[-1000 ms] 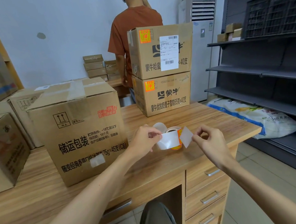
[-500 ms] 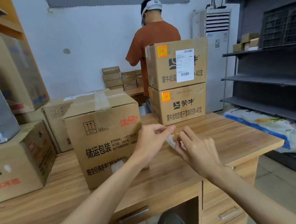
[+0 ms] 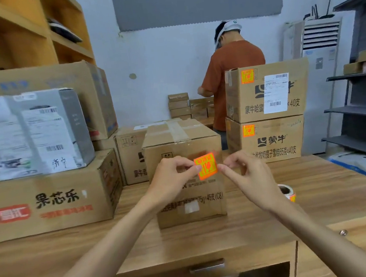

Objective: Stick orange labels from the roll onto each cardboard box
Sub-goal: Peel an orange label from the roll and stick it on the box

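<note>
Desk [image 3: 329, 182] of pale wood, loaded with cardboard boxes. At far right, upper box [image 3: 302, 86] stacked on lower box [image 3: 292, 127], each bearing an orange sticker at its top-left corner. Taped box [image 3: 178, 138] at centre. Left hand [image 3: 170, 179] and right hand [image 3: 248, 176] raised before its front face, thumb and forefinger of each pinching opposite edges of orange label [image 3: 206, 166] — contact with the cardboard impossible to tell. Label roll [image 3: 286, 192] on desk, beside right wrist.

Three orange labels [image 3: 205, 166] show, one roll [image 3: 286, 192], two hands [image 3: 172, 179], two stacked boxes [image 3: 266, 90] at the surface's [image 3: 327, 187] far right corner, one person [image 3: 233, 66] behind.
</note>
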